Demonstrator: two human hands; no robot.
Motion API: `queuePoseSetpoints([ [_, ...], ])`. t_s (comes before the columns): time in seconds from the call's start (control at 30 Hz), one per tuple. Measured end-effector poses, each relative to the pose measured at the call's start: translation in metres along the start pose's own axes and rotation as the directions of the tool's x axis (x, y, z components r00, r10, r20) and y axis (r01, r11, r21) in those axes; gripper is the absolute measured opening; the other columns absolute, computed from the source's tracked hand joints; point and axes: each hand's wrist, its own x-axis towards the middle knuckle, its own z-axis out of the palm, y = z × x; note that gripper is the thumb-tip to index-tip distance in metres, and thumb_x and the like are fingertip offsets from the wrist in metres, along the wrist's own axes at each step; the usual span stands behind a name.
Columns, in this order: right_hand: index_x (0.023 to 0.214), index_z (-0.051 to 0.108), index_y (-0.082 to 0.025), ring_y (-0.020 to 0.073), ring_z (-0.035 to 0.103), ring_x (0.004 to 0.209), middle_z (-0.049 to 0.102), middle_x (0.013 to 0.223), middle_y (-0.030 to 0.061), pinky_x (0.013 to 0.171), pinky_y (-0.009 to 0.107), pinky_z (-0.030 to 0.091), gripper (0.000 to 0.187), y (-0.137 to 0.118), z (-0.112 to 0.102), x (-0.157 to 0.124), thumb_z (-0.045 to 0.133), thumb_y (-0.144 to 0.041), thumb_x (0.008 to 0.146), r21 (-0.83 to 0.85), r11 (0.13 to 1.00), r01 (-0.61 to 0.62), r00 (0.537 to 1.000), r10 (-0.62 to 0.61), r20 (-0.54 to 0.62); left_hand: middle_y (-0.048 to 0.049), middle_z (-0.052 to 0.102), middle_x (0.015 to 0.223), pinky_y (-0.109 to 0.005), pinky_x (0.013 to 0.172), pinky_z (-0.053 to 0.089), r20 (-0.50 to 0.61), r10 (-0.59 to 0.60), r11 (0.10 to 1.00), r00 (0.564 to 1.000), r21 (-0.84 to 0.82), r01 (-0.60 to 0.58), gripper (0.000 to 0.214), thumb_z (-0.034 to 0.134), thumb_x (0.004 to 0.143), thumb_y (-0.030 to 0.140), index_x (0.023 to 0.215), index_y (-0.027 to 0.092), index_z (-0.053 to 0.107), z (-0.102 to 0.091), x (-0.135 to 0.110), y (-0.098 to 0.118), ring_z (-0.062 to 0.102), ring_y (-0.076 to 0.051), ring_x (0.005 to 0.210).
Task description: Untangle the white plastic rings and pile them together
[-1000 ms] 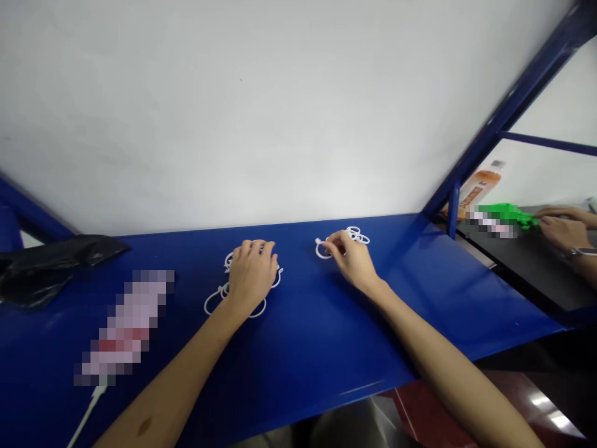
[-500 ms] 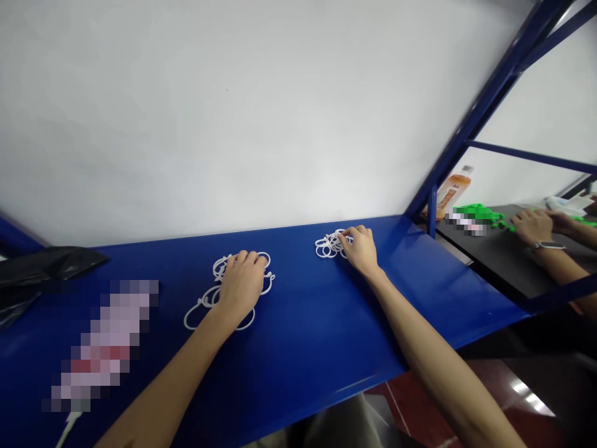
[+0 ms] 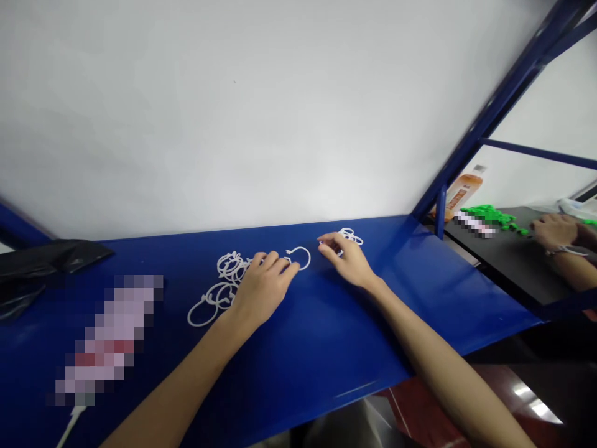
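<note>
My left hand [image 3: 267,280] is closed in a pinch on a white plastic ring [image 3: 308,256], a C-shaped hoop with a gap, which sticks out to the right of the fingertips. Under and left of that hand lies a loose heap of similar white rings [image 3: 203,314], partly hidden by the fingers. My right hand [image 3: 347,258] hovers to the right, fingers curved and a little apart, with nothing plainly between them. Just behind it is a smaller pile of white rings [image 3: 354,238], partly covered by the hand.
A blue table [image 3: 298,373] meets a white wall [image 3: 261,124]. Black plastic [image 3: 56,255] and a blurred-out item with a cable [image 3: 69,423] lie left. Beyond the blue frame [image 3: 480,130], another person's hands [image 3: 557,230] are by green pieces [image 3: 489,214] and a bottle [image 3: 461,193].
My left hand has moved right, from over the larger heap, with a ring now in its fingers. My right hand has drawn back left from the smaller pile.
</note>
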Motion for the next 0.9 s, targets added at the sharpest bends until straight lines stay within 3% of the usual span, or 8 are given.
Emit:
queuePoseSetpoints([
  [0.07, 0.106, 0.065, -0.019, 0.0144, 0.061, 0.067, 0.067, 0.077, 0.0004, 0.065, 0.027, 0.048, 0.028, -0.007, 0.008, -0.004, 0.055, -0.043, 0.096, 0.103, 0.995, -0.012, 0.988, -0.004, 0.156, -0.0068, 0.071, 0.092, -0.043, 0.080, 0.042, -0.005, 0.050, 0.999, 0.999, -0.009, -0.050, 0.025, 0.048, 0.095, 0.012, 0.104, 0.024, 0.067, 0.000, 0.000, 0.005, 0.059, -0.026, 0.090],
  [0.13, 0.100, 0.065, -0.018, 0.0130, 0.058, 0.061, 0.064, 0.070, -0.0016, 0.061, 0.026, 0.045, 0.024, -0.010, 0.014, -0.007, 0.054, -0.039, 0.096, 0.122, 0.992, -0.024, 0.975, -0.004, 0.220, -0.0062, 0.072, 0.096, -0.042, 0.080, 0.041, -0.013, 0.067, 0.998, 0.998, -0.010, -0.067, 0.020, 0.049, 0.096, 0.016, 0.103, 0.022, 0.066, 0.001, 0.000, 0.009, 0.060, -0.025, 0.091],
  [0.27, 0.106, 0.062, -0.018, 0.0125, 0.057, 0.060, 0.063, 0.070, -0.0023, 0.060, 0.025, 0.044, 0.019, -0.010, 0.018, -0.010, 0.053, -0.030, 0.096, 0.102, 0.995, 0.007, 0.976, -0.029, 0.214, -0.0040, 0.072, 0.092, -0.040, 0.080, 0.042, -0.040, 0.024, 0.995, 0.999, -0.095, -0.028, 0.014, 0.050, 0.099, 0.024, 0.099, 0.021, 0.063, 0.004, 0.001, 0.012, 0.061, -0.023, 0.088],
  [0.37, 0.115, 0.061, -0.019, 0.0124, 0.056, 0.060, 0.062, 0.071, -0.0026, 0.060, 0.024, 0.043, 0.022, -0.015, 0.018, -0.013, 0.052, -0.027, 0.097, 0.057, 0.996, 0.075, 0.965, -0.086, 0.247, -0.0035, 0.070, 0.090, -0.037, 0.079, 0.043, -0.083, -0.144, 0.964, 0.986, -0.238, 0.121, 0.009, 0.051, 0.099, 0.023, 0.099, 0.020, 0.059, 0.010, 0.000, 0.010, 0.061, -0.021, 0.086],
  [0.47, 0.112, 0.064, -0.020, 0.0119, 0.056, 0.060, 0.065, 0.074, -0.0012, 0.061, 0.024, 0.043, 0.020, -0.022, 0.019, -0.015, 0.050, -0.024, 0.098, 0.039, 0.990, 0.134, 0.941, -0.139, 0.307, -0.0021, 0.071, 0.090, -0.037, 0.081, 0.044, -0.070, -0.268, 0.913, 0.961, -0.336, 0.230, 0.010, 0.053, 0.098, 0.022, 0.106, 0.021, 0.058, 0.015, -0.002, 0.005, 0.061, -0.021, 0.089],
  [0.63, 0.104, 0.067, -0.018, 0.0121, 0.061, 0.066, 0.070, 0.083, 0.0019, 0.066, 0.024, 0.046, 0.018, -0.028, 0.024, -0.018, 0.050, -0.023, 0.100, 0.076, 0.982, 0.175, 0.920, -0.191, 0.342, 0.0020, 0.071, 0.087, -0.037, 0.080, 0.040, 0.026, -0.244, 0.896, 0.969, -0.375, 0.236, 0.013, 0.055, 0.096, 0.019, 0.086, 0.024, 0.062, 0.015, -0.004, 0.000, 0.057, -0.020, 0.086],
  [0.77, 0.107, 0.068, -0.018, 0.0156, 0.065, 0.082, 0.070, 0.095, 0.0057, 0.078, 0.029, 0.052, 0.022, -0.031, 0.024, -0.018, 0.049, -0.026, 0.101, 0.043, 0.975, 0.220, 0.926, -0.223, 0.306, 0.0012, 0.069, 0.082, -0.036, 0.078, 0.039, 0.025, -0.259, 0.907, 0.966, -0.336, 0.252, 0.014, 0.055, 0.097, 0.023, 0.083, 0.022, 0.060, 0.012, -0.002, 0.003, 0.056, -0.020, 0.084],
  [0.9, 0.118, 0.065, -0.019, 0.0199, 0.063, 0.104, 0.065, 0.115, 0.0100, 0.092, 0.037, 0.051, 0.027, -0.033, 0.023, -0.019, 0.048, -0.032, 0.102, -0.012, 0.973, 0.231, 0.961, -0.227, 0.160, -0.0007, 0.068, 0.079, -0.039, 0.081, 0.038, 0.004, -0.399, 0.896, 0.917, -0.211, 0.391, 0.018, 0.056, 0.096, 0.028, 0.079, 0.021, 0.058, 0.012, 0.000, 0.002, 0.057, -0.022, 0.084],
])
